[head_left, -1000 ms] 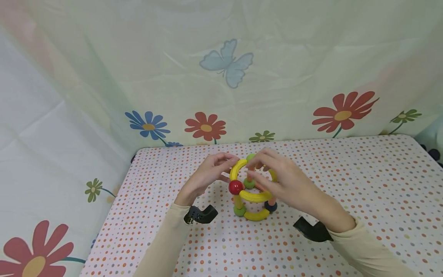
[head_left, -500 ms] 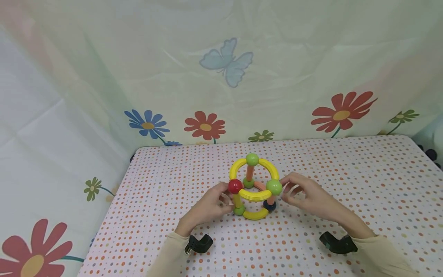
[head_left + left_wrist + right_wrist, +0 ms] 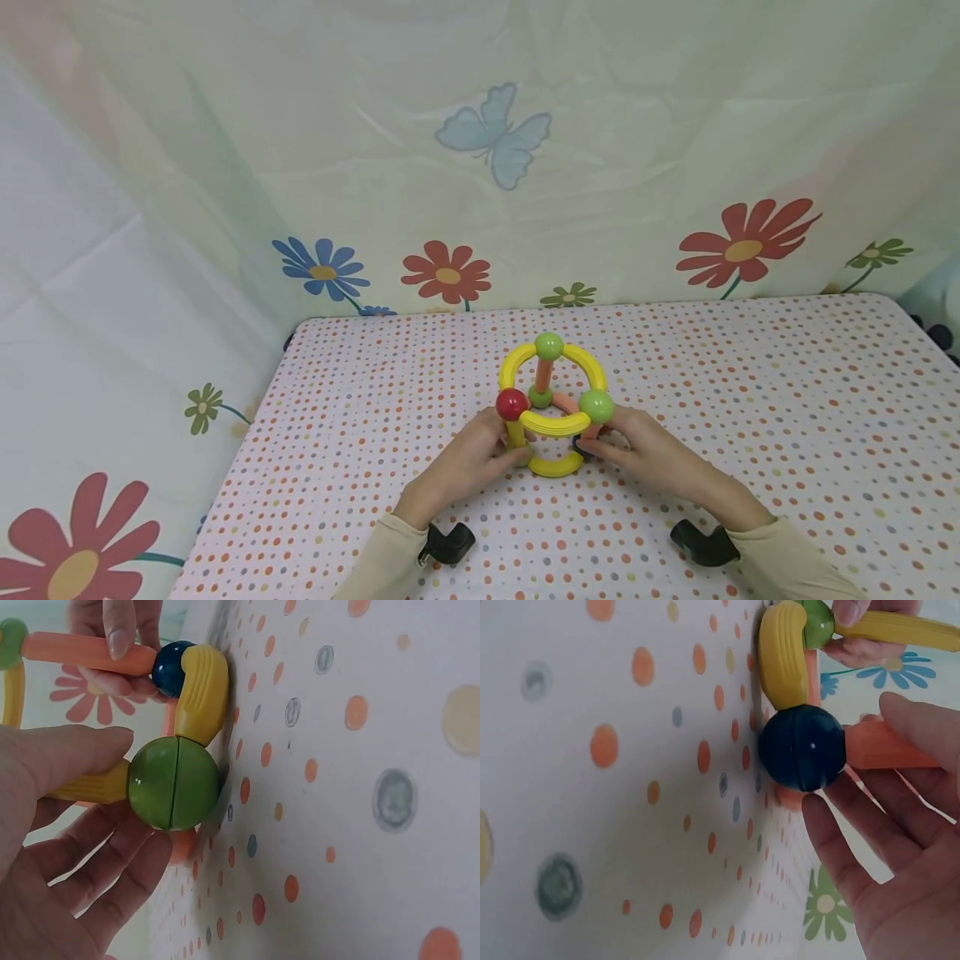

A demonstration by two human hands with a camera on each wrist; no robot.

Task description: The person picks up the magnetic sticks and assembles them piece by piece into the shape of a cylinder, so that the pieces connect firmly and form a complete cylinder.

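Note:
A toy frame of sticks and balls stands on the table. Its upper ring has curved yellow sticks (image 3: 555,426), a red ball (image 3: 512,404), a near green ball (image 3: 597,406) and a far green ball (image 3: 549,346). My left hand (image 3: 472,454) grips the upright yellow stick (image 3: 94,787), fingertips close around the lower green ball (image 3: 172,784). Opposite it, my right hand (image 3: 652,450) holds the upright orange stick (image 3: 889,745), its thumb along the stick and a fingertip at the dark blue ball (image 3: 802,746). In the head view, fingers partly hide both lower balls.
The table (image 3: 360,400) wears a dotted white cloth. Behind it hangs a curtain (image 3: 637,150) printed with flowers and a butterfly. Black wrist mounts sit on the left sleeve (image 3: 382,554) and the right sleeve (image 3: 795,558).
Both hands have come down from the frame's upper ring to its lower part. The right hand moved out to the right, then back in; both now grip the uprights. The frame stays in place.

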